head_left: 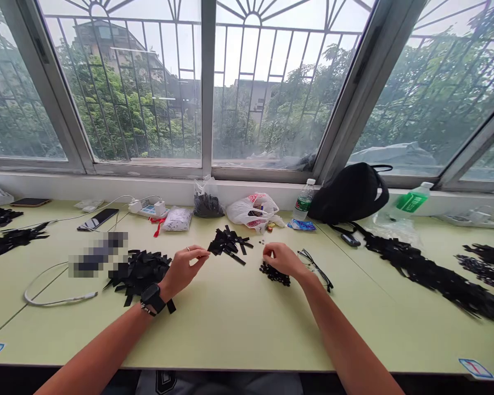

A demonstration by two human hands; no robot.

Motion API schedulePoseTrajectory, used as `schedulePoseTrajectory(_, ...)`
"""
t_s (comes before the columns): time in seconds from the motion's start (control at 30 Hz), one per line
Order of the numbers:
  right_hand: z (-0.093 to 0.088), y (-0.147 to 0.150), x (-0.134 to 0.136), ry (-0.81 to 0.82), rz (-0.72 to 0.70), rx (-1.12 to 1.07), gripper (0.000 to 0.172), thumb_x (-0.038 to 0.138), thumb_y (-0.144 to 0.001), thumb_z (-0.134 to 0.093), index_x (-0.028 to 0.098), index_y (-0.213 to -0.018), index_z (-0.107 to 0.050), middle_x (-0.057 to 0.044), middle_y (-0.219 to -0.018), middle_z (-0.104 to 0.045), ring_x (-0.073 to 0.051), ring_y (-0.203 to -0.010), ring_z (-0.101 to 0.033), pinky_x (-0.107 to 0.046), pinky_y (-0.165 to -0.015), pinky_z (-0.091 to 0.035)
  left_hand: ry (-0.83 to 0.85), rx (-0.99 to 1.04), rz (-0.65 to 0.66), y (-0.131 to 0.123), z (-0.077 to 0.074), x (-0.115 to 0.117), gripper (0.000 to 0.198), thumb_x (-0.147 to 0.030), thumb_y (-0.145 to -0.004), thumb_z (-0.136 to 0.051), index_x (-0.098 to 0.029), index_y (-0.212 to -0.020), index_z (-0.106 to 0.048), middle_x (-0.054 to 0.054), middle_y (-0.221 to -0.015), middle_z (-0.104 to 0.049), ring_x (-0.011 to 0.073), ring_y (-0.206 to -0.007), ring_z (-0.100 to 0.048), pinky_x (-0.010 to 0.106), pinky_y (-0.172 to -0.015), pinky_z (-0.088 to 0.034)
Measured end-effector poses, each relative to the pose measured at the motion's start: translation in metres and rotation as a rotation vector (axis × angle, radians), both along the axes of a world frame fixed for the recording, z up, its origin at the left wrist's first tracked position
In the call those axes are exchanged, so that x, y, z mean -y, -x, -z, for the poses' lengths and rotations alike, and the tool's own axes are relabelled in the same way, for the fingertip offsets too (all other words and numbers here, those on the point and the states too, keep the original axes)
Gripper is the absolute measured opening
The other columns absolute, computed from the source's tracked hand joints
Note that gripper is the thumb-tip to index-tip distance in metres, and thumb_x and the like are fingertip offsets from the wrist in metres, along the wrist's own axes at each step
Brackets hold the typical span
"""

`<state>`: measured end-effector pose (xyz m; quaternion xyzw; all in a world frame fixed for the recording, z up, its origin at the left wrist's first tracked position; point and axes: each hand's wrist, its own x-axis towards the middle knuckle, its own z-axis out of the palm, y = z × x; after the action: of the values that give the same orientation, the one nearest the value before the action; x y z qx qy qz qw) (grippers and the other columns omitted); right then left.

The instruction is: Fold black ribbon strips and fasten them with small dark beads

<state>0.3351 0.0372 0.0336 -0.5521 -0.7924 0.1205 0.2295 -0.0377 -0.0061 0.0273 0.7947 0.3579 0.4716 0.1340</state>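
My left hand [184, 270] is pinched at the fingertips, touching the edge of a bundle of black ribbon strips [228, 244] with snap fasteners on it. A black watch [152, 296] sits on that wrist. My right hand [282, 260] hangs bunched just above a heap of small black beads [275, 274], and a few loose beads [262, 241] lie ahead of it. Whether either hand grips something small is hidden by the fingers. Black-rimmed glasses [315, 269] lie to the right of my right hand, and a larger pile of black ribbon strips [140, 271] lies to the left of my left wrist.
The pale green table [226, 329] runs along a barred window [208, 82]. Along the back stand plastic bags [253, 211], a black backpack [348, 193], plastic bottles [303, 200] and a power strip [148, 207]. Long black ribbon strings [428, 274] lie at right; a white cable [53, 291] lies at left.
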Motion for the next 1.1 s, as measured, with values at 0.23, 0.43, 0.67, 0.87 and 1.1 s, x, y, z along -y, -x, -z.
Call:
schedulePoseTrajectory(0.23,-0.002,-0.005,0.001,0.134,-0.031,-0.100,0.008,0.025,-0.079,-0.074,0.019,-0.075,-0.077,-0.007,-0.079,-0.076,-0.018,-0.063,-0.064,-0.029,-0.059,-0.048,0.193,-0.096,0.067,-0.003,0.007,0.001,0.017,-0.022,-0.094,-0.068,-0.021,-0.106,-0.079,0.003,-0.088,-0.078,0.0141,-0.070,-0.066,0.025,-0.068,-0.054)
schedulePoseTrajectory(0.43,0.000,-0.003,0.002,0.122,-0.019,-0.011,0.014,0.022,-0.087,-0.064,0.020,-0.079,-0.075,-0.007,-0.081,-0.076,-0.018,-0.067,-0.065,-0.030,-0.062,-0.046,0.232,-0.077,0.078,-0.002,0.008,0.001,0.019,-0.026,-0.095,-0.067,-0.021,-0.109,-0.078,0.002,-0.087,-0.076,0.0148,-0.072,-0.065,0.026,-0.069,-0.053)
schedulePoseTrajectory(0.67,-0.008,0.017,0.012,-0.101,-0.044,-0.019,0.015,0.022,-0.089,-0.059,0.021,-0.078,-0.069,-0.004,-0.079,-0.071,-0.019,-0.074,-0.063,-0.030,-0.068,-0.045,0.236,-0.111,0.094,-0.002,0.006,0.002,0.014,-0.026,-0.093,-0.068,-0.020,-0.100,-0.078,0.003,-0.084,-0.075,0.0149,-0.071,-0.064,0.026,-0.068,-0.052)
schedulePoseTrajectory(0.87,-0.001,0.070,0.036,-0.011,-0.308,-0.171,0.013,0.018,-0.088,-0.058,0.021,-0.082,-0.070,-0.001,-0.078,-0.068,-0.017,-0.070,-0.059,-0.027,-0.064,-0.044,0.218,-0.100,0.100,-0.005,0.002,0.004,0.020,-0.027,-0.099,-0.060,-0.021,-0.103,-0.079,0.004,-0.092,-0.078,0.0159,-0.077,-0.067,0.025,-0.069,-0.052)
schedulePoseTrajectory(1.1,0.008,0.091,0.045,0.110,-0.379,-0.257,0.011,0.018,-0.087,-0.061,0.020,-0.082,-0.070,0.000,-0.075,-0.065,-0.015,-0.065,-0.056,-0.025,-0.060,-0.041,0.233,-0.105,0.086,-0.004,0.002,0.004,0.028,-0.033,-0.104,-0.053,-0.024,-0.118,-0.075,0.003,-0.093,-0.076,0.0145,-0.075,-0.066,0.023,-0.066,-0.052)
